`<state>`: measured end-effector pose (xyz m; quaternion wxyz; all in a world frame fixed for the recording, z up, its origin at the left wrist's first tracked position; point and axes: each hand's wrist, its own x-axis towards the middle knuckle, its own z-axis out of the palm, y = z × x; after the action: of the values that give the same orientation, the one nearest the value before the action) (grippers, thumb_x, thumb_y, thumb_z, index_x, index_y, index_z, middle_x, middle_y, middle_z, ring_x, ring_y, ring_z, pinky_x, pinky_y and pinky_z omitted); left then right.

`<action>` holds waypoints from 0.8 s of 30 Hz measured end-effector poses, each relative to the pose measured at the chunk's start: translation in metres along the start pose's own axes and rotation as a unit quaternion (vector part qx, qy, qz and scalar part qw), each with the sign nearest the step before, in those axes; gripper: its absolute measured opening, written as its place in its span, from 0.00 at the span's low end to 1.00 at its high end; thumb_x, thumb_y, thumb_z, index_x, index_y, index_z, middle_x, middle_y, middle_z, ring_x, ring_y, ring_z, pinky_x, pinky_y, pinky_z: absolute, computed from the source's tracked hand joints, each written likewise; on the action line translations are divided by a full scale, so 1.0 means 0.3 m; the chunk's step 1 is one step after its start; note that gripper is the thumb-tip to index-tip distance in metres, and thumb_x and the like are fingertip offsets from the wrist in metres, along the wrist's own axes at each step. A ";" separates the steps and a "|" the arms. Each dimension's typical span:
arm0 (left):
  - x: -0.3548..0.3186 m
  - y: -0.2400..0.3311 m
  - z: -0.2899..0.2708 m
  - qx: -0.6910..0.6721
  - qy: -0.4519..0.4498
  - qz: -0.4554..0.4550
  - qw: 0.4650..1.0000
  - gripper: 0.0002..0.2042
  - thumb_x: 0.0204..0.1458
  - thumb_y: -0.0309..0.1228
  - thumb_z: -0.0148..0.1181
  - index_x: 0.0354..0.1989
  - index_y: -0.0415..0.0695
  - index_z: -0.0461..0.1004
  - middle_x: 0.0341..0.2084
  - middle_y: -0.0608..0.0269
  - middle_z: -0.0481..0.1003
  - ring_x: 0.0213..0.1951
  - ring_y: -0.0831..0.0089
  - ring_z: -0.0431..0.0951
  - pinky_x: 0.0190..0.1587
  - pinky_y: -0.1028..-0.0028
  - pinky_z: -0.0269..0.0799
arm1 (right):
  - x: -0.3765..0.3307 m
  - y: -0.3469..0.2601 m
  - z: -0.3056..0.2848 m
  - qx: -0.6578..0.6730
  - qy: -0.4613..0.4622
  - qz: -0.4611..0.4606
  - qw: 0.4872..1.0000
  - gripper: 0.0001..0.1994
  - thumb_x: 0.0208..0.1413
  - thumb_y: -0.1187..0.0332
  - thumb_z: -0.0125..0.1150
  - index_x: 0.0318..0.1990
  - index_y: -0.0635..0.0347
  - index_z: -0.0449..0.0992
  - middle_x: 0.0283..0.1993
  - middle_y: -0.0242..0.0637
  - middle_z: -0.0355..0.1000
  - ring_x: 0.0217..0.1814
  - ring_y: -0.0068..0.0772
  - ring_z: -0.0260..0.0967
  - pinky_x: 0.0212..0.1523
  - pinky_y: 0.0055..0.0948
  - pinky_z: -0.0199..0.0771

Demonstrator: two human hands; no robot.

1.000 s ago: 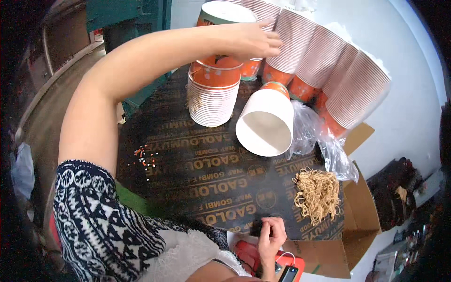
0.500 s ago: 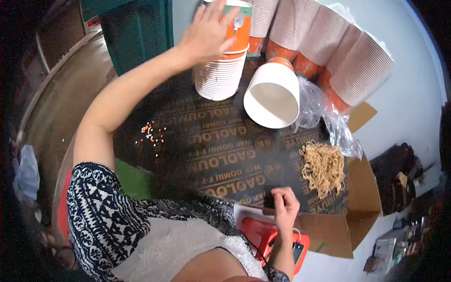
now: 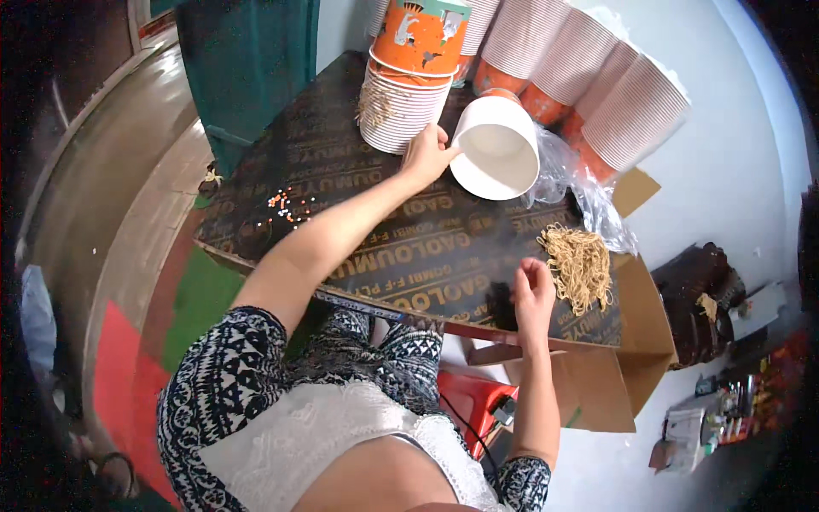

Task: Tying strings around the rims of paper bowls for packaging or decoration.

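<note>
A large white paper bucket (image 3: 490, 158) lies on its side on the dark table, its mouth facing me and its orange base away. At its left rim is my left hand (image 3: 429, 158), fingers curled and closed, the fingertips seeming to pinch the edge. Just left of that hand stands a nested stack of paper buckets (image 3: 397, 115), topped by an orange patterned bucket (image 3: 418, 43). Tan strands (image 3: 375, 101) hang along the stack's side. My right hand (image 3: 534, 294) is closed beside a heap of tan strings (image 3: 578, 264); anything inside its fingers is hidden.
Tall stacks of paper buckets (image 3: 589, 64) line the back right, with crumpled clear plastic (image 3: 563, 171) before them. Small orange and white beads (image 3: 286, 205) lie scattered at left. An open cardboard box (image 3: 631, 341) is by the right edge, a red stool (image 3: 465, 397) below the table.
My left hand has come down from the orange bucket on the stack to the rim of the lying bucket. My right hand has moved forward, nearer the strings. The view has shifted.
</note>
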<state>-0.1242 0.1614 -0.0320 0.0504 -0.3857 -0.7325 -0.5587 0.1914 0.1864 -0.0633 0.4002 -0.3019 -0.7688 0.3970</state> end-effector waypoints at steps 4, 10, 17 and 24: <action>-0.039 -0.040 0.098 -0.053 0.052 -0.010 0.997 0.13 0.44 0.30 0.70 0.31 0.38 0.72 0.22 0.57 0.76 0.26 0.66 0.77 0.32 0.68 0.72 | 0.170 0.082 0.051 -0.074 0.026 -0.066 0.995 0.14 0.56 0.73 0.59 0.49 0.67 0.69 0.42 0.45 0.71 0.44 0.39 0.70 0.48 0.34 0.70; -0.078 -0.059 0.119 -0.088 0.066 -0.016 0.994 0.08 0.46 0.26 0.64 0.29 0.39 0.70 0.23 0.53 0.75 0.29 0.59 0.78 0.32 0.63 0.72 | 0.349 0.095 0.141 -0.076 0.067 -0.094 0.990 0.21 0.54 0.74 0.61 0.55 0.69 0.65 0.48 0.49 0.67 0.48 0.45 0.68 0.52 0.36 0.68; -0.133 -0.003 0.109 -0.079 0.063 0.004 0.995 0.07 0.48 0.25 0.64 0.28 0.38 0.71 0.19 0.61 0.73 0.22 0.74 0.74 0.28 0.73 0.71 | 0.415 0.045 0.206 -0.062 0.101 -0.073 0.990 0.11 0.54 0.74 0.63 0.41 0.67 0.69 0.38 0.46 0.68 0.38 0.41 0.70 0.41 0.35 0.71; -0.110 0.013 0.045 -0.075 0.070 0.018 0.995 0.07 0.47 0.23 0.62 0.27 0.38 0.68 0.17 0.55 0.72 0.22 0.64 0.76 0.28 0.67 0.72 | 0.453 0.055 0.168 -0.038 0.176 -0.100 0.979 0.17 0.53 0.76 0.63 0.50 0.68 0.68 0.43 0.44 0.65 0.40 0.38 0.67 0.43 0.33 0.70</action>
<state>-0.0938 0.1565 -0.0507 0.0829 -0.3618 -0.6760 -0.6367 0.0832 0.2824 -0.0445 0.5552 -0.3041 -0.7270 0.2662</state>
